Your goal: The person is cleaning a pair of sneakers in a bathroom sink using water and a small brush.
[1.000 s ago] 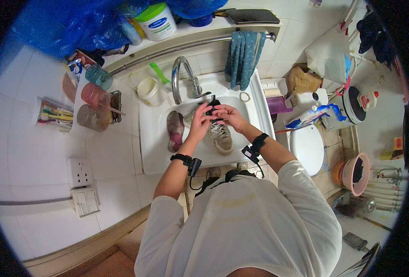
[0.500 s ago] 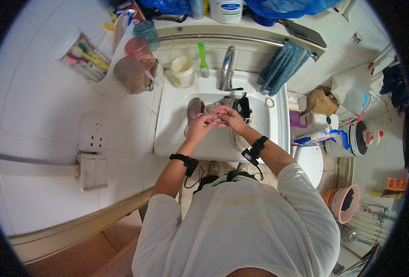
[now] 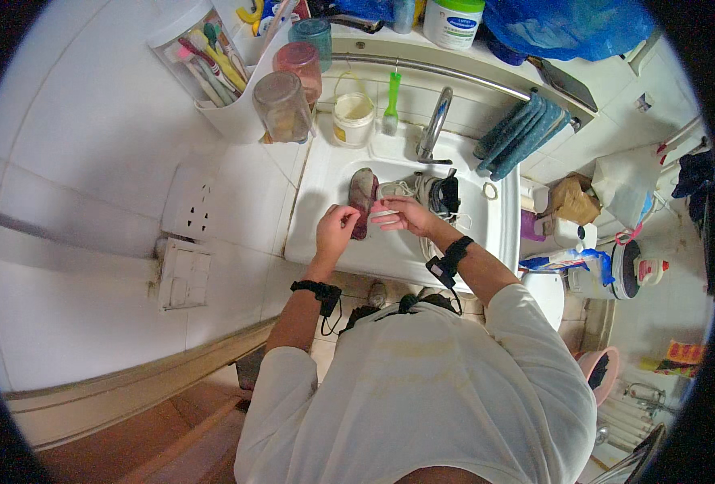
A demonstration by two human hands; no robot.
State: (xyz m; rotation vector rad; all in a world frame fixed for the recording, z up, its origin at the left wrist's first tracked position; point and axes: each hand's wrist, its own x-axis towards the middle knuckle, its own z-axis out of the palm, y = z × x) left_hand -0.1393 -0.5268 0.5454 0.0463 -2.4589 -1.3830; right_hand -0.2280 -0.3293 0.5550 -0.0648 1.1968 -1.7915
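Note:
Over the near part of the white sink (image 3: pixel 313 234), my left hand (image 3: pixel 335 232) is closed with its fingertips drawn together. Whether anything thin is between them is too small to make out. My right hand (image 3: pixel 406 216) is a little to its right, with fingers stretched out and apart toward the left. Behind and between the hands lies a long reddish-grey, sole-shaped piece (image 3: pixel 363 189). Right of it, partly hidden by my right hand, is a light-coloured shoe (image 3: pixel 398 189) with laces. A black-and-white shoe (image 3: pixel 442 196) sits beside that, a pale lace trailing from it.
A chrome faucet (image 3: pixel 435 125) rises at the sink's back. A white tub (image 3: pixel 352 121) and a green-handled brush (image 3: pixel 392 103) are back left, near stacked cups (image 3: pixel 283 101) and a toothbrush holder (image 3: pixel 204 68). A blue towel (image 3: pixel 523 137) hangs from the rail at right.
My hands, close together before, have parted; the left is now lower and to the left of the right. The head view has shifted, so the sink appears farther right.

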